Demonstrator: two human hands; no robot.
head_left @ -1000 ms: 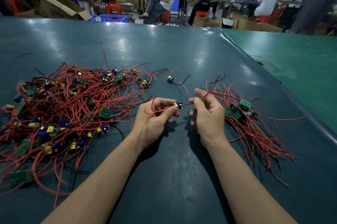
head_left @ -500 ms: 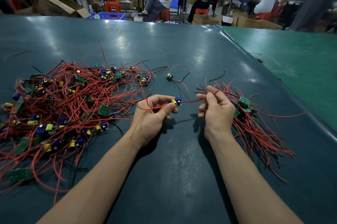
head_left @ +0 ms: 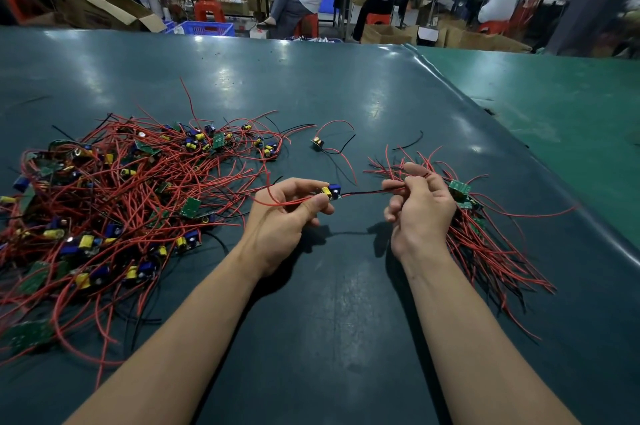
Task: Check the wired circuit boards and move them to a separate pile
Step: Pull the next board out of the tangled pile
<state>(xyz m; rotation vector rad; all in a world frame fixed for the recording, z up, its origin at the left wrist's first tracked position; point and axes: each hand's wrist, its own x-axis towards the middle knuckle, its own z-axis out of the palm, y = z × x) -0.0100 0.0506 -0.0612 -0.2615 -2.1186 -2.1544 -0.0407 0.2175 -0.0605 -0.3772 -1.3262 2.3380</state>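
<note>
My left hand pinches a small circuit board with a yellow and a blue part, above the dark mat. Its red and black wires run taut to the right, where my right hand pinches their ends. A large tangled pile of wired boards covers the mat to the left. A smaller pile of boards with red wires lies to the right, partly hidden behind my right hand.
One single wired board lies apart on the mat beyond my hands, with a loose black wire near it. A lighter green table adjoins on the right. People sit at benches among cardboard boxes far behind.
My hands have drawn apart, the right one moving right, so the board's wires are now stretched straight between them. The piles have not changed.
</note>
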